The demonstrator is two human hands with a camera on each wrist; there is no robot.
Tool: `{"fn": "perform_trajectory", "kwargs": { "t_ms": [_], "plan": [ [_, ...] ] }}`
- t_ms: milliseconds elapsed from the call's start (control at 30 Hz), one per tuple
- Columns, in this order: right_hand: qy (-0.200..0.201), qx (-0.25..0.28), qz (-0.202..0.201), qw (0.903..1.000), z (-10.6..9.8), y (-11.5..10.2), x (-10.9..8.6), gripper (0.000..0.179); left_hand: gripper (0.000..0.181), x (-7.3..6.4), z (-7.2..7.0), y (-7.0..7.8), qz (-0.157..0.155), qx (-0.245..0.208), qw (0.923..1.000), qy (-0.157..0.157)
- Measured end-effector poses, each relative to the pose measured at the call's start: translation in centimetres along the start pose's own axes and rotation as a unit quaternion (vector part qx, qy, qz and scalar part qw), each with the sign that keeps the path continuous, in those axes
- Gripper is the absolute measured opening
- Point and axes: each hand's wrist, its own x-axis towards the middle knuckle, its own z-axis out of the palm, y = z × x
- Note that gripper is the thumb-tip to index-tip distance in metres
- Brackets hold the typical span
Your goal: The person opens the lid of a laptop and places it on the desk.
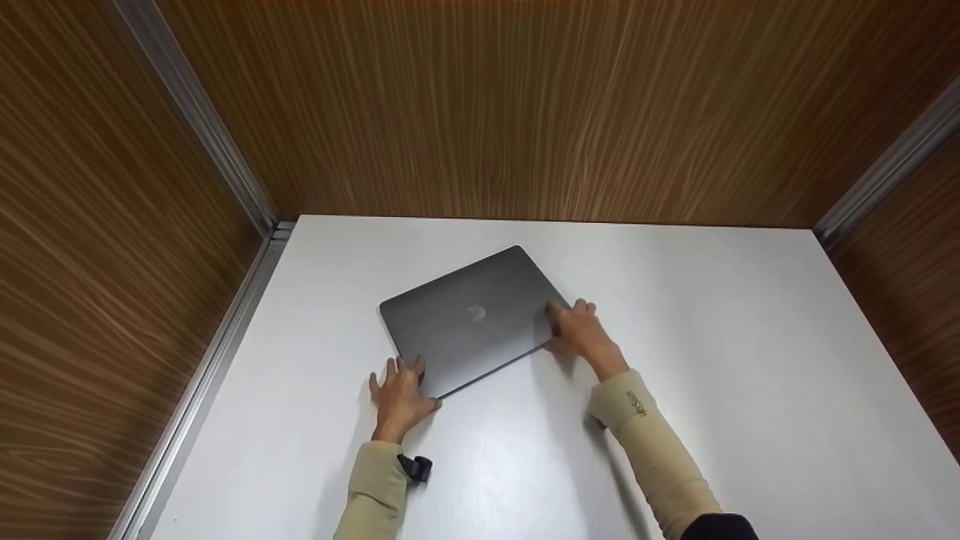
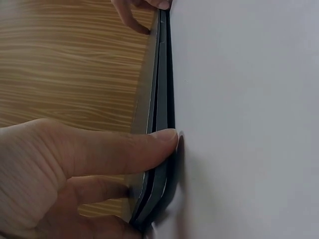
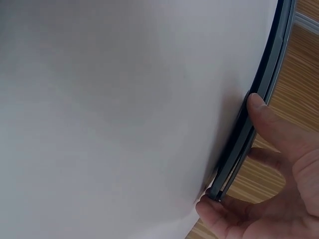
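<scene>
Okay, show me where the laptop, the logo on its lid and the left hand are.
Laptop (image 1: 478,334), head view, top surface near its middle.
Logo (image 1: 477,313), head view, its middle.
Left hand (image 1: 398,400), head view, back of the hand.

I see brown wood-grain walls (image 1: 480,112) with grey metal strips (image 1: 201,112) on 3 sides of a shiny white table (image 1: 750,337).

We are viewing a white table (image 1: 750,360); on it a closed grey laptop (image 1: 465,345) is lying askew, though we aren't discerning whether its near edge is touching.
</scene>
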Motion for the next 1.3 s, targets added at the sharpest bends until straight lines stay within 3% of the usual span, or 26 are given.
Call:
{"fn": "perform_trajectory", "kwargs": {
  "t_ms": [567, 900, 1300],
  "plan": [
    [0.032, -0.024, -0.006, 0.9992, -0.1, 1.1, -1.1, 0.061, 0.075, 0.4, 0.2, 0.7, 0.012, -0.021, 0.9995, -0.020],
    [0.021, -0.005, 0.026, 0.9994, -0.3, 1.5, -1.9, 0.069, 0.077, 0.4, 0.4, 1.3, 0.016, -0.005, 0.9995, -0.026],
    [0.038, -0.015, 0.025, 0.9989, -0.4, 1.9, -2.8, 0.064, 0.075, 0.5, 0.7, 1.7, 0.033, -0.008, 0.9991, -0.025]
  ]
}}
